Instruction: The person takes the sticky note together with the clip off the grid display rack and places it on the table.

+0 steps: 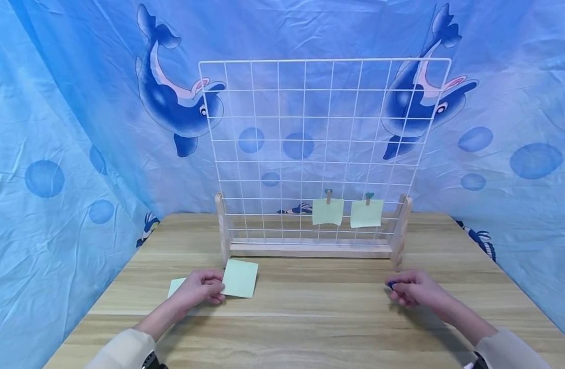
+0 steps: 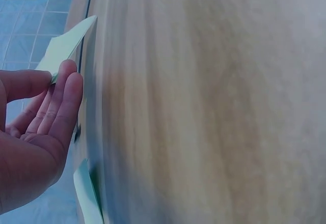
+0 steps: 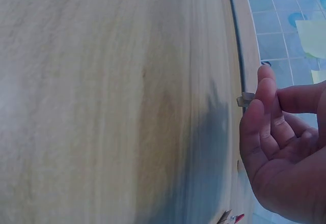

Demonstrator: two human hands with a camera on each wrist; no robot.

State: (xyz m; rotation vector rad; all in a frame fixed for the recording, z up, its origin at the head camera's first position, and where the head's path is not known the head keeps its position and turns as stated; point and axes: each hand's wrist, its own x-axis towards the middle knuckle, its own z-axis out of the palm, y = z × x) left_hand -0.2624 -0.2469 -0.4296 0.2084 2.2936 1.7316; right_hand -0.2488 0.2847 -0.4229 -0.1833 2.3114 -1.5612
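Note:
My left hand (image 1: pixel 203 288) pinches a pale green square paper note (image 1: pixel 240 278) by its edge between thumb and fingers, raised above the table. In the left wrist view the note (image 2: pixel 63 46) tilts away from the fingertips. Another green note (image 1: pixel 175 286) lies behind that hand, partly hidden by it. My right hand (image 1: pixel 413 289) pinches a small clothespin with a dark blue top (image 1: pixel 391 285); its pale wooden end (image 3: pixel 245 100) pokes past the fingers in the right wrist view. Two green notes (image 1: pixel 328 211) (image 1: pixel 367 213) hang on the white wire grid (image 1: pixel 305 118), each under a green-topped clothespin (image 1: pixel 329 197).
The grid stands in a wooden base (image 1: pixel 310 250) at the back of the wooden table (image 1: pixel 310 318). Behind it hangs a blue dolphin-print cloth (image 1: pixel 79 102). A clip with a red part (image 3: pixel 235 218) shows at the lower edge of the right wrist view.

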